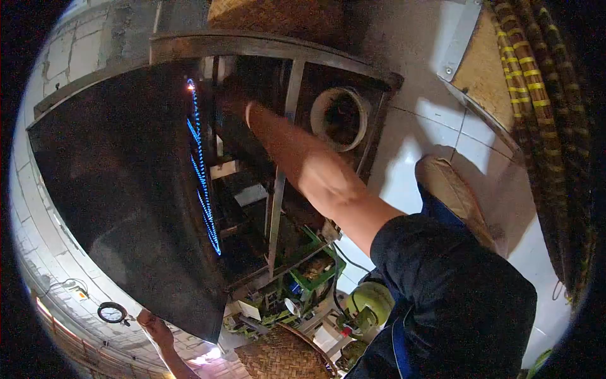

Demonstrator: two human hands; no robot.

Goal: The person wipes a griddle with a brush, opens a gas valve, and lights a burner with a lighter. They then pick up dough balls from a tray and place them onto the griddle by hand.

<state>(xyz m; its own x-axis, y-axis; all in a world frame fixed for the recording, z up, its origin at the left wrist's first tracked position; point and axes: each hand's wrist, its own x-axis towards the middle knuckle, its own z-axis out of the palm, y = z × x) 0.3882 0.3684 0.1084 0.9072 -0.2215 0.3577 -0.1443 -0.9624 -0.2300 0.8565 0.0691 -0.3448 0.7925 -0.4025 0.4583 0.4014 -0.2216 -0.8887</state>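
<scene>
My right arm, in a dark sleeve, stretches from the lower right under a metal stand (278, 208). My right hand (237, 104) is deep in the shadow beside a big black round pan (120, 189), near the top end of a row of blue flames (203, 183). Its fingers are too dark to make out. My left hand (154, 330) is at the bottom left on the tiled wall, right beside a round gauge (112, 312); its grip is unclear.
A white bucket (341, 117) sits inside the stand. A green metal unit (315, 271), a pale green gas cylinder (369, 303) and a woven basket (284, 357) lie lower down. My shoe (451, 189) rests on white floor tiles; yellow-banded poles (536, 95) stand at right.
</scene>
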